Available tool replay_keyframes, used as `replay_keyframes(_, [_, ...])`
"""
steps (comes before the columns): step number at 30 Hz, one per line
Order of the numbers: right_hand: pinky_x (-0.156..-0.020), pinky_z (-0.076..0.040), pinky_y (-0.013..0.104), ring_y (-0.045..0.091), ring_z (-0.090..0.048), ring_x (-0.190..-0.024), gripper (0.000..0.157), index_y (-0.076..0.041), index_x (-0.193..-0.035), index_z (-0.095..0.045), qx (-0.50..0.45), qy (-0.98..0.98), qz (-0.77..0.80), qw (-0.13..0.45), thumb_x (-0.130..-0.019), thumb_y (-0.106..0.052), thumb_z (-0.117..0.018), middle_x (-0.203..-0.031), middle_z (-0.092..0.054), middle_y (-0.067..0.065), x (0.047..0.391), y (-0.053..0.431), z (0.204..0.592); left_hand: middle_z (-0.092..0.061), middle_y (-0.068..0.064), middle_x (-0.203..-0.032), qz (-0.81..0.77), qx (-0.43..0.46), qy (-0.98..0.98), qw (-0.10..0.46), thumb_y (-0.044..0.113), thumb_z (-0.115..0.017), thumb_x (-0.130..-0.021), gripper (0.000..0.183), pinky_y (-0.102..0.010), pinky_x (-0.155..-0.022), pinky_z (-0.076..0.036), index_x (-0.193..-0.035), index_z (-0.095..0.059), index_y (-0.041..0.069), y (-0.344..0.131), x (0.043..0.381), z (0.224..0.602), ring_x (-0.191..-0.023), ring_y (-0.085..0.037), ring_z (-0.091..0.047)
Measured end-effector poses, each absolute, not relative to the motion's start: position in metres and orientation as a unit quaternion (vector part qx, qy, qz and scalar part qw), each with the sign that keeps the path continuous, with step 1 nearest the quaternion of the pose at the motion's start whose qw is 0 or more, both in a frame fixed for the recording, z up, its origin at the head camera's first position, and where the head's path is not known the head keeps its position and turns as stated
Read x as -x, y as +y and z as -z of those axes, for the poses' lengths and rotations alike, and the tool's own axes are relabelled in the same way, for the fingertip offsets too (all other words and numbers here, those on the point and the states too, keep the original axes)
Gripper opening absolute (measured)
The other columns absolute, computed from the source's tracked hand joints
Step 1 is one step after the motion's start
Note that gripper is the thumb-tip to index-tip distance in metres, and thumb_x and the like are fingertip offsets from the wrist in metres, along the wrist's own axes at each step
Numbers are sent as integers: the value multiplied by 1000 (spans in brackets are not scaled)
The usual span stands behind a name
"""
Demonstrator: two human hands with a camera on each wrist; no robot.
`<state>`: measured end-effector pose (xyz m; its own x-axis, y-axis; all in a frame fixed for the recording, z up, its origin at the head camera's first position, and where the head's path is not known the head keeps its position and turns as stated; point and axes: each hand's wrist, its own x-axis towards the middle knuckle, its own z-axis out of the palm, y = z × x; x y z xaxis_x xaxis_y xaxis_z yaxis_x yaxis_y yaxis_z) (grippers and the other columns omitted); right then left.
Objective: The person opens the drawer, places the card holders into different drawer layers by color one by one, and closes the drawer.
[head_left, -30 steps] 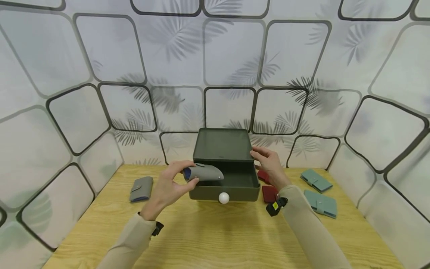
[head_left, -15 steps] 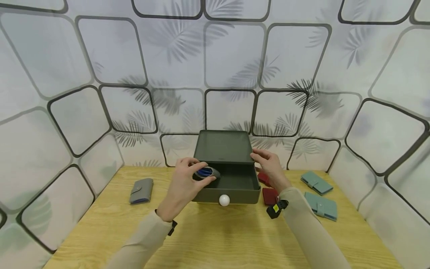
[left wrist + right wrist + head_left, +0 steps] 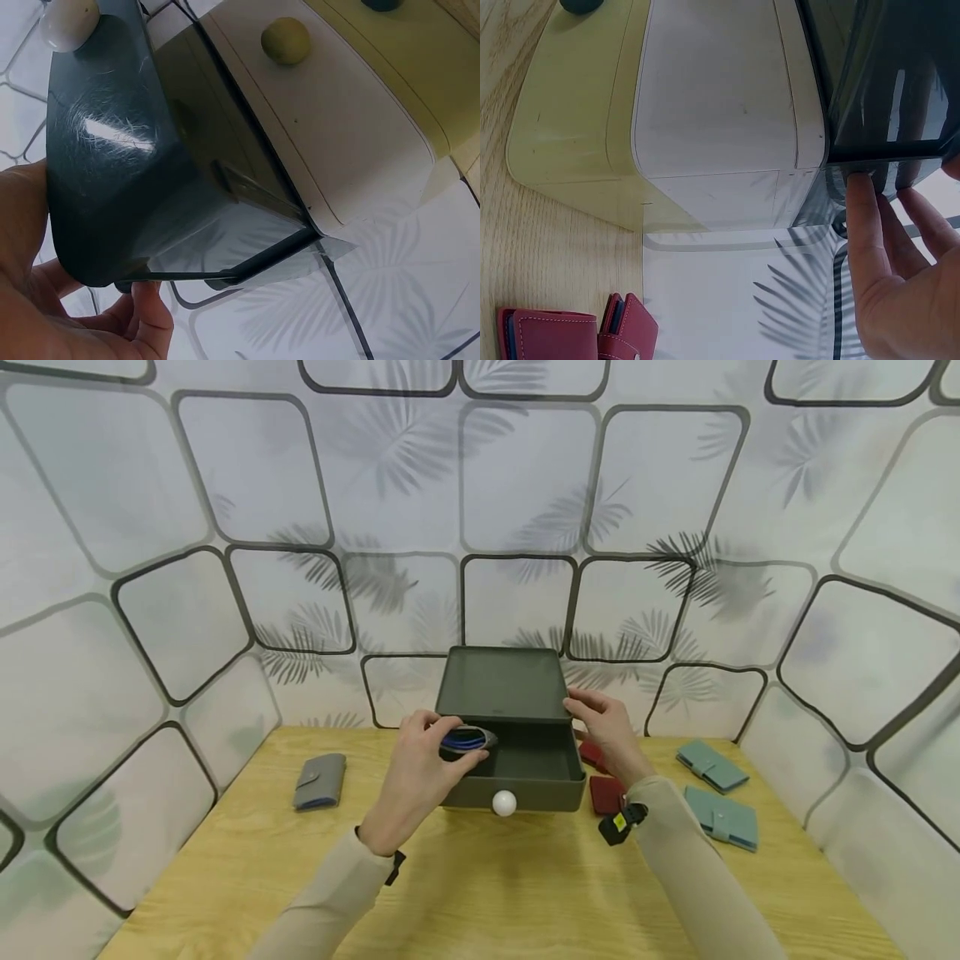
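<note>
In the head view, my left hand [image 3: 416, 777] pinches a grey wallet [image 3: 487, 740] between thumb and fingers. The wallet is bent into a curve with its blue inside showing, at the left part of the pulled-out drawer [image 3: 540, 792]. My left hand [image 3: 97, 300] stands by the drawer's dark green wall [image 3: 105, 165] in the left wrist view, where the wallet is hidden. With extended fingers, my right hand [image 3: 607, 735] touches the right side of the dark green top compartment [image 3: 502, 685]. The right wrist view has these fingers [image 3: 866, 225] against its side.
Another grey wallet [image 3: 319, 782] lies on the wooden table [image 3: 480, 893] at left. Red wallets [image 3: 606, 795] lie beside the drawer unit at right, green wallets [image 3: 722, 818] farther right. White [image 3: 720, 90] and yellow [image 3: 570, 97] drawers sit below. A patterned backdrop [image 3: 517, 485] stands behind.
My left hand has moved right and turned, bringing the grey wallet from over the drawer's left edge further into it; the wallet's blue inside now faces the camera. My right hand stays put.
</note>
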<state>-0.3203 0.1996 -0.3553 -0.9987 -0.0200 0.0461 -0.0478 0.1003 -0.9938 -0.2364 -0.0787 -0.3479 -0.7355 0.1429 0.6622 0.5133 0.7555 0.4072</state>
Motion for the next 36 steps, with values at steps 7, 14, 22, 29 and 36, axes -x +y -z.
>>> replay_keyframes(7, [-109,-47,48,28,-48,-132,52,-11,-146,-48,-24,-740,-672,9,-100,-33,-59,-147,-47,14,319,201,354,-55,-11,-98,320,188,-876,308,38,-86,-74,47,-33,-71,-49,-107,-70,8,-80,235,349,-84,-20,-47])
replay_keyframes(14, [-108,-47,48,28,-48,-132,52,-12,-146,-47,-21,-738,-674,10,-100,-32,-58,-148,-46,13,316,203,352,-58,-14,-95,313,197,-863,344,32,-84,-78,37,-37,-73,-51,-103,-71,8,-83,238,349,-85,-24,-52])
replay_keyframes(22, [-104,-51,42,23,-50,-128,52,-12,-146,-48,-18,-739,-673,13,-100,-33,-58,-146,-48,12,319,205,350,-62,-12,-96,307,197,-862,353,29,-78,-86,31,-41,-77,-52,-104,-72,5,-89,243,351,-89,-27,-56])
replay_keyframes(29, [-106,-50,46,24,-51,-127,51,-11,-145,-49,-24,-737,-675,14,-100,-32,-59,-145,-49,14,321,204,350,-65,-11,-100,294,195,-858,373,34,-73,-90,34,-44,-78,-55,-107,-72,5,-98,245,356,-93,-29,-60])
replay_keyframes(36, [-105,-51,47,21,-54,-121,50,-11,-144,-50,-22,-744,-668,10,-99,-32,-60,-142,-52,14,321,201,353,-67,-10,-103,308,166,-866,357,37,-61,-98,33,-47,-83,-55,-109,-72,8,-117,244,371,-98,-29,-61])
